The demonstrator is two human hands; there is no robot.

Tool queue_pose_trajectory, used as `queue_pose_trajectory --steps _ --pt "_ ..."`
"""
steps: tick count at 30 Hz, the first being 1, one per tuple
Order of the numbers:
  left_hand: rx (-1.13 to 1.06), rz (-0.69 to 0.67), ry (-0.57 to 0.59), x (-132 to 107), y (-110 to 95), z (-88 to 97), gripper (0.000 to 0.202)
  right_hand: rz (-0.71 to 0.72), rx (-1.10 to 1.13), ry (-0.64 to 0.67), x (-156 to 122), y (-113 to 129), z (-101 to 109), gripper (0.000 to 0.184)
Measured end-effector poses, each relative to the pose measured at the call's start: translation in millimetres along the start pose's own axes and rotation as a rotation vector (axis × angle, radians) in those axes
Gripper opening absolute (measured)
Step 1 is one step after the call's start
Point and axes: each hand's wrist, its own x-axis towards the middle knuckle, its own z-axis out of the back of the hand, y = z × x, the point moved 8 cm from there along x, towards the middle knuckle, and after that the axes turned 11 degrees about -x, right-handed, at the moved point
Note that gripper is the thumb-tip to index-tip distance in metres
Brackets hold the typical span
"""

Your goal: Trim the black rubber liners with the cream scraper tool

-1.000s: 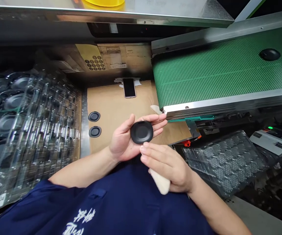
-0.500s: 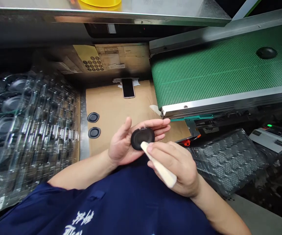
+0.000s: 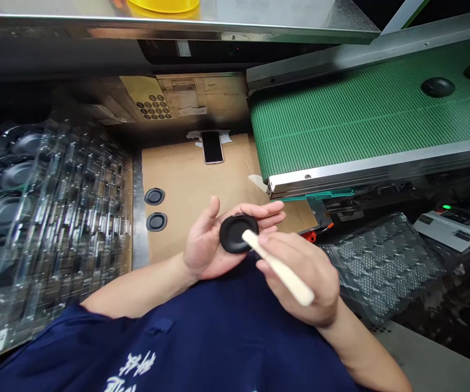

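Note:
My left hand (image 3: 206,245) cradles a black round plastic part (image 3: 235,234) on its fingers, thumb raised beside it. My right hand (image 3: 304,277) grips a cream-coloured stick tool (image 3: 279,269), whose tip rests on the part's right side. Both hands are held over the front of a brown cardboard sheet (image 3: 186,179), just above my dark blue shirt. Two more black round parts (image 3: 154,196) (image 3: 156,221) lie on the cardboard's left edge.
A green conveyor belt (image 3: 341,125) runs to the right and carries two black parts (image 3: 437,86). A phone (image 3: 212,147) lies at the cardboard's far end. Clear plastic trays (image 3: 55,218) holding black parts are stacked at the left; an empty clear tray (image 3: 382,261) lies at the right.
My right hand turned the cream tool up from under its palm and brought the tip onto the black part. My left hand tilted the part slightly and lifted its thumb.

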Motion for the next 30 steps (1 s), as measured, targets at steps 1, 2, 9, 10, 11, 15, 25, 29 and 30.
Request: queue_pose_trajectory --steps 1,2,9,10,11,15,25,29,30 --pt "-0.009 -0.008 0.005 0.1 -1.0 -0.7 0.072 -0.044 -0.026 -0.06 -2.1 -3.9 7.6 0.048" --pt "-0.014 -0.015 0.011 0.3 -1.8 -1.3 0.075 -0.087 -0.052 -0.116 -4.5 -7.4 14.9 0.05" --pt "-0.014 0.004 0.024 1.3 2.1 -3.0 0.08 -0.15 0.061 -0.098 -4.6 -4.4 11.1 0.048" --pt "-0.012 0.016 0.028 0.8 4.3 -3.3 0.081 -0.117 0.092 -0.043 -2.6 -1.0 3.1 0.048" --pt "-0.007 0.026 0.031 0.1 6.5 -3.3 0.081 -0.076 0.117 0.011 -1.2 2.7 -4.9 0.048" --pt "0.03 0.054 0.026 -4.1 14.6 -0.5 0.075 0.05 0.122 0.085 0.0 8.1 -20.0 0.054" --pt "0.144 -0.035 -0.019 -3.4 12.7 10.3 0.066 0.071 0.106 0.092 1.9 12.6 -22.9 0.056" --pt "0.156 -0.121 -0.057 -3.9 4.3 14.1 0.042 0.046 0.101 0.125 -6.1 8.3 -24.7 0.054" --pt "0.133 -0.118 -0.055 -4.2 3.6 13.8 0.041 0.05 0.079 0.13 -7.8 5.5 -22.8 0.054"
